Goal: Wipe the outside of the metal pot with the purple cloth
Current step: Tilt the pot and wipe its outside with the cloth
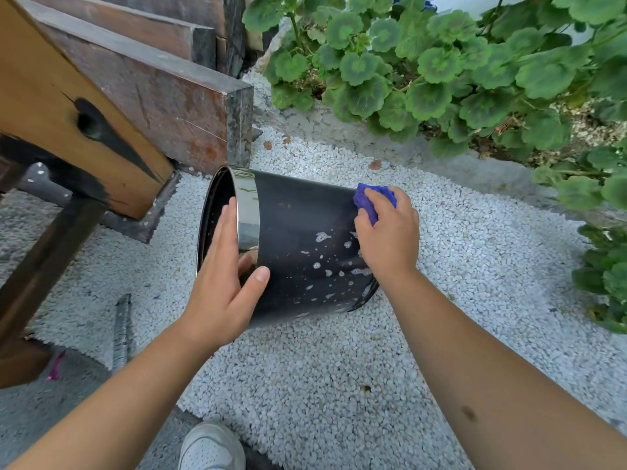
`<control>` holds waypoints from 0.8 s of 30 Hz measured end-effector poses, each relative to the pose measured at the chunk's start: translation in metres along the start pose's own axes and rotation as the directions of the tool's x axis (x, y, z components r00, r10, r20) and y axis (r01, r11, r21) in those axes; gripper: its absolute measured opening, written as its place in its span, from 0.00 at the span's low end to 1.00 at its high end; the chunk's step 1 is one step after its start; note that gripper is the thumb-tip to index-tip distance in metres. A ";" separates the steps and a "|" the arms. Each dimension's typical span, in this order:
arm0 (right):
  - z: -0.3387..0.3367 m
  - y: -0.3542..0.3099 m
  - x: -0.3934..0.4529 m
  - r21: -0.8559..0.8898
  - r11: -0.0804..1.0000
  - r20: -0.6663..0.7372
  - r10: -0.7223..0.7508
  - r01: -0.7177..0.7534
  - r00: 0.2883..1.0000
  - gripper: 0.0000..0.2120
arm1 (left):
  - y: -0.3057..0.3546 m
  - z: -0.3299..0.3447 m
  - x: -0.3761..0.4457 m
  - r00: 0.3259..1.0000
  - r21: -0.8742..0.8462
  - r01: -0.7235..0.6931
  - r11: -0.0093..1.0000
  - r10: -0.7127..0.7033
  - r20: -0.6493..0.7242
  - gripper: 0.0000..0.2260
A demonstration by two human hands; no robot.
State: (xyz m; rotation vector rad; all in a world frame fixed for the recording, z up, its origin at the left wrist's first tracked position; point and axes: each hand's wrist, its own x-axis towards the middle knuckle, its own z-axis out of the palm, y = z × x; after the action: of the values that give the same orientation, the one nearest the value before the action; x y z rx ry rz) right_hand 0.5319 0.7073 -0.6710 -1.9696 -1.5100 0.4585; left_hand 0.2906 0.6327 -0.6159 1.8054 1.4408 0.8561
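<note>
Head view: the pot (295, 245) lies tilted on its side on white gravel (339, 368), mouth toward the wooden beams (135, 96). The left hand (224, 283) — fingers spread — steadies the rim; the right hand (386, 239) grips the purple cloth (371, 198) against the wall near the base. Best practice: press firmly, sweep over the pale splashes, rotate the pot. Leafy plants (441, 62) border the gravel.

Both forearms are bare, and no sleeve comes into the picture on either side. The left hand (222, 293) wears no glove, ring, watch or bracelet. The right hand (386, 237) is bare in the same way. The right forearm (475, 378) has one small dark oval mark on its upper side, about halfway along the part that shows. The thumbnail of the left hand is short and unpainted. At the bottom edge one shoe (212, 447) shows: a white sneaker with small ventilation holes over the toe.
</note>
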 end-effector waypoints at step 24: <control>0.014 -0.019 -0.031 -0.043 0.989 -0.068 -0.144 0.141 0.987 0.17 | -0.005 -0.001 0.008 0.994 -0.065 0.025 0.998 -0.032 -0.107 0.34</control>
State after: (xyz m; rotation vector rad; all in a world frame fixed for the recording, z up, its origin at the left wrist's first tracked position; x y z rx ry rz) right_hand 0.5000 0.6844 -0.6716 -1.8702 -1.6119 0.2980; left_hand 0.2890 0.6418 -0.6188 1.7110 1.4862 0.9869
